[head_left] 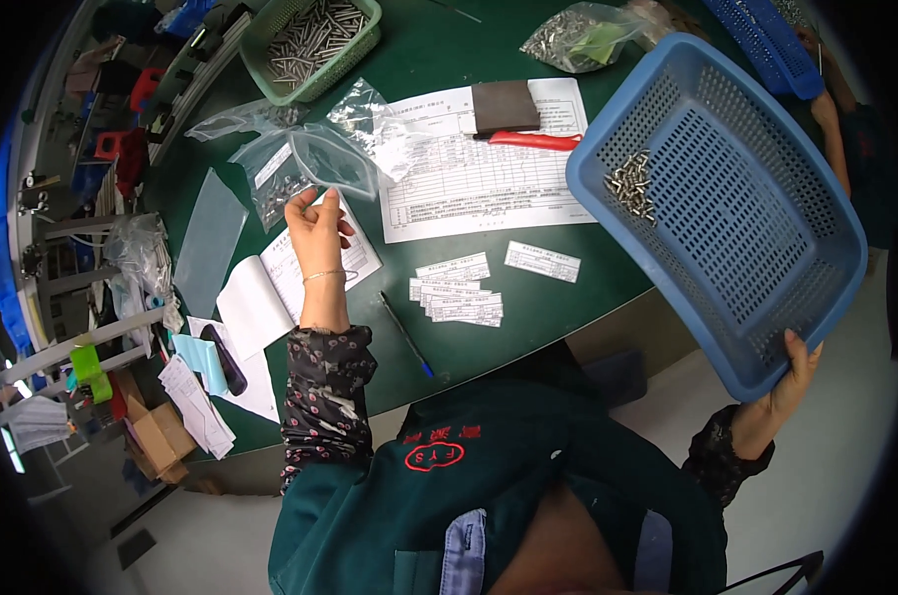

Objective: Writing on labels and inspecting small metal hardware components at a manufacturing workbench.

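Observation:
My right hand (788,387) grips the near end of a blue plastic basket (834,243), its fingertips over the rim. The basket is tilted, and a small heap of metal pins (629,186) lies at its left side. At the left, my left hand (318,230) is closed, fingertips at the near edge of a clear plastic bag (335,159). The bag's mouth gapes, and small metal parts show in its lower left. Beneath that hand lies an open notebook (288,273) with writing on its page.
On the green table (499,372) stands a green basket (370,50) of metal pins. Nearby are a bag of parts (573,38), a printed sheet (449,208), a red-handled tool (533,141), paper slips (459,288) and a pen (406,334). Another person's hand (823,109) is at far right.

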Motion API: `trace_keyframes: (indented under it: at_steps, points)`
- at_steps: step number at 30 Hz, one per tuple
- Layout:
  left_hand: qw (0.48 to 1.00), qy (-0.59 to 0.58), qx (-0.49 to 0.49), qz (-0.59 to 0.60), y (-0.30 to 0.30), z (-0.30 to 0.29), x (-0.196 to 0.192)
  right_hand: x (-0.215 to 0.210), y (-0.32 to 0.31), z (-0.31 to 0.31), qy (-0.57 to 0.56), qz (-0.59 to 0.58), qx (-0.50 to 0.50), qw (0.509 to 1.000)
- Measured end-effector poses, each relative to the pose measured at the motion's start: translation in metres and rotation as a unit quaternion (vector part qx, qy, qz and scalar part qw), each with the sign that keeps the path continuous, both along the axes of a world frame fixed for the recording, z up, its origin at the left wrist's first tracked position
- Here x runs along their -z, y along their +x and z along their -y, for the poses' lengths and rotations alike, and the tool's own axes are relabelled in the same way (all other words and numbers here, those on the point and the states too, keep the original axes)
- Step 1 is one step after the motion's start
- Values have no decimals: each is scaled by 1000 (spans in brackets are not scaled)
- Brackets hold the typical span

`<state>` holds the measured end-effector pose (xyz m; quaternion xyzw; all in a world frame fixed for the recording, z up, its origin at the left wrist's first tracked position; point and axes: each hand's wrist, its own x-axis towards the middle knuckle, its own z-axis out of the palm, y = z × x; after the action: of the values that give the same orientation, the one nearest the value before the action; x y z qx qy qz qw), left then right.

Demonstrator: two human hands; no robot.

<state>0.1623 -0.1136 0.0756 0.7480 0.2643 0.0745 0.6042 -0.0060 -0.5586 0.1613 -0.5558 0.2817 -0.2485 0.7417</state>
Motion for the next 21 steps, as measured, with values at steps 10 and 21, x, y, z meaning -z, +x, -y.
trace_keyframes:
  at_steps: [10, 21]
  points:
    - [802, 370, 445, 151, -146, -26, 34, 4, -57, -68, -19, 24, 62, 998]
    - [784, 387, 448, 185, -151, -44, 51, 9, -22, -104, -79, 44, 53, 994]
